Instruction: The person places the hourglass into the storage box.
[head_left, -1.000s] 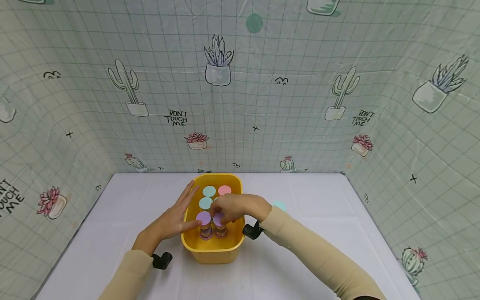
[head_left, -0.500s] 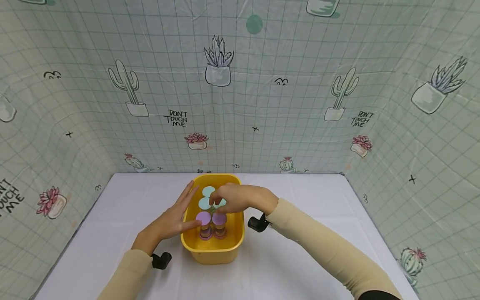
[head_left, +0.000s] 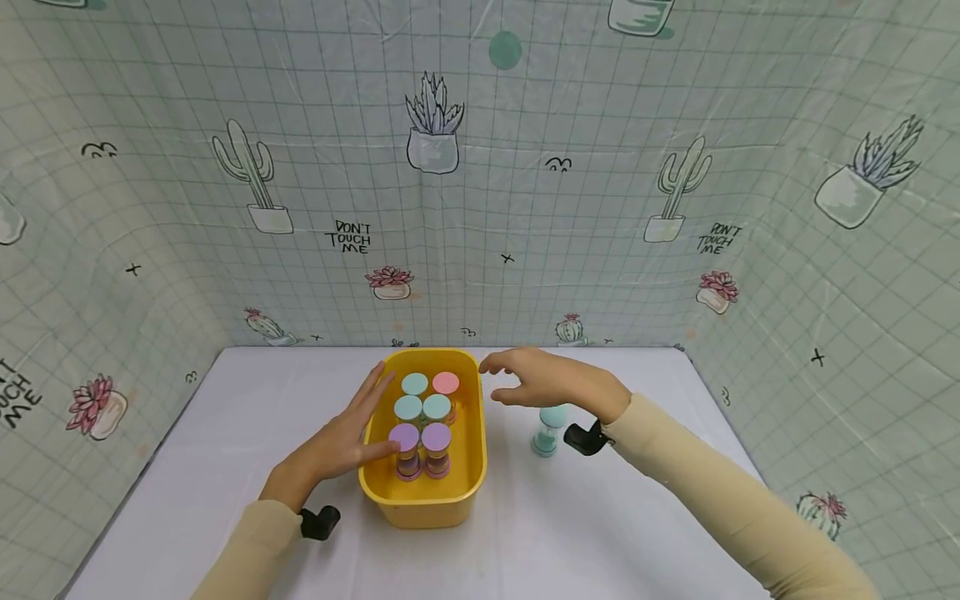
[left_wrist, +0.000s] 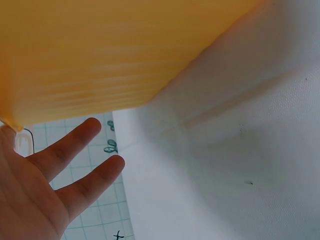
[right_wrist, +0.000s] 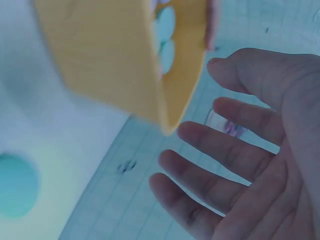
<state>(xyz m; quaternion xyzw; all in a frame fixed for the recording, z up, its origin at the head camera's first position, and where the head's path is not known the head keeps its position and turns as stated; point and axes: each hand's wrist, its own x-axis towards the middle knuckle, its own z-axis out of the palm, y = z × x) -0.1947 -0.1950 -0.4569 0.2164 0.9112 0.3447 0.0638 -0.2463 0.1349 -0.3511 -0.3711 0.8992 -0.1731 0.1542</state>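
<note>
A yellow bin (head_left: 426, 501) holds several small hourglasses standing upright. Two have purple caps, a left one (head_left: 405, 437) and a right one (head_left: 437, 438); behind them are teal-capped ones (head_left: 408, 408) and a pink-capped one (head_left: 446, 383). My left hand (head_left: 337, 442) lies at the bin's left rim with fingers spread, its thumb reaching over the rim to the left purple cap. Just beyond the right rim, my right hand (head_left: 551, 379) hovers with loosely bent fingers and holds nothing; the right wrist view shows its fingers (right_wrist: 225, 150) spread apart.
One teal hourglass (head_left: 547, 432) stands on the white table (head_left: 570, 525) to the right of the bin, partly under my right wrist. A patterned cloth (head_left: 510, 183) hangs behind and along both sides.
My right hand has let go inside the bin, lifted out and moved right past the rim, uncovering the pink and teal caps. My left hand has stayed in place.
</note>
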